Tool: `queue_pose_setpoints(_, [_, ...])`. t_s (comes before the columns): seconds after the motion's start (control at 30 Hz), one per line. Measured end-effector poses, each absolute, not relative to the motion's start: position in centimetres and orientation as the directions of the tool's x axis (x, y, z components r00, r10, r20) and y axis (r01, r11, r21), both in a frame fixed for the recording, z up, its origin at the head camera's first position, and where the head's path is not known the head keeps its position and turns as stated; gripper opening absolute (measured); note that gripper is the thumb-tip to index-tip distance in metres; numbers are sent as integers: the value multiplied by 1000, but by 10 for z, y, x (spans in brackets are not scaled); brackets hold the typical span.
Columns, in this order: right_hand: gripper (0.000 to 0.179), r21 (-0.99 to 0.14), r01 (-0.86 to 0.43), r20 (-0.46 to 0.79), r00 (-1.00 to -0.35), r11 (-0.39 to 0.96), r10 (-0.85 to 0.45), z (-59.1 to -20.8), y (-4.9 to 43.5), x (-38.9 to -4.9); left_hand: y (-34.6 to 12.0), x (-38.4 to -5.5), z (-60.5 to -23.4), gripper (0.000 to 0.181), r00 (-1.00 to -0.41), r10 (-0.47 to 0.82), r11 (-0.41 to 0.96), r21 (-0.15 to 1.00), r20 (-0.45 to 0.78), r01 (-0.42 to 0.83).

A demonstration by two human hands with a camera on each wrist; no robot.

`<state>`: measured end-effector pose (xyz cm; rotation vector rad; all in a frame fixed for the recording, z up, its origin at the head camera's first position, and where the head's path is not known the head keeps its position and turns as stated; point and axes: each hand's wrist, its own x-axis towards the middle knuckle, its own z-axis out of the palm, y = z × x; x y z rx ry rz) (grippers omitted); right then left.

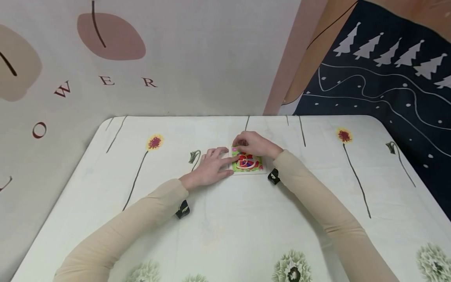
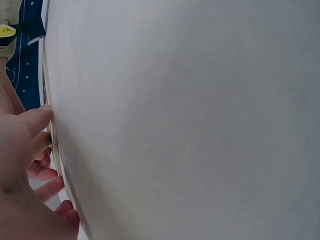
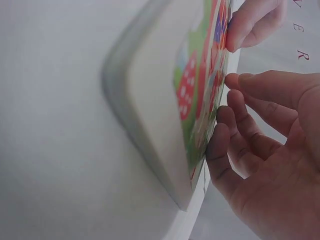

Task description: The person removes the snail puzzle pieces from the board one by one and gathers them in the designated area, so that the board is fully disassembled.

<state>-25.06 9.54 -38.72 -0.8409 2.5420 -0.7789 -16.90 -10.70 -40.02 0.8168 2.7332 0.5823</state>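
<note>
A small flat board (image 1: 248,170) with a white border lies on the table. Its picture (image 1: 250,161) is bright green and red, with a red patch with white dots (image 3: 187,87) near one corner. My left hand (image 1: 210,166) rests at the board's left side, fingers spread, its index finger reaching onto the picture. Over the board's far left corner is my right hand (image 1: 254,144), palm down with bent fingers. In the right wrist view its thumb and index fingertips come together right at the picture's surface. I cannot tell whether a small piece is between them.
The table (image 1: 218,235) has a white cloth printed with long-stemmed flowers. Behind it hangs a pale backdrop (image 1: 211,58) with letters, and a dark blue cloth (image 1: 370,78) with white trees is on the right. A black wrist device (image 1: 183,209) sits under the left sleeve.
</note>
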Motion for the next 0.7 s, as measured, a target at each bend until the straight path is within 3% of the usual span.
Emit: queue_pose_setpoints(0.7, [22, -621, -358, -222, -773, 697, -594, -387, 86, -253, -107, -169, -399, 51, -814, 572, 762, 433, -102, 481])
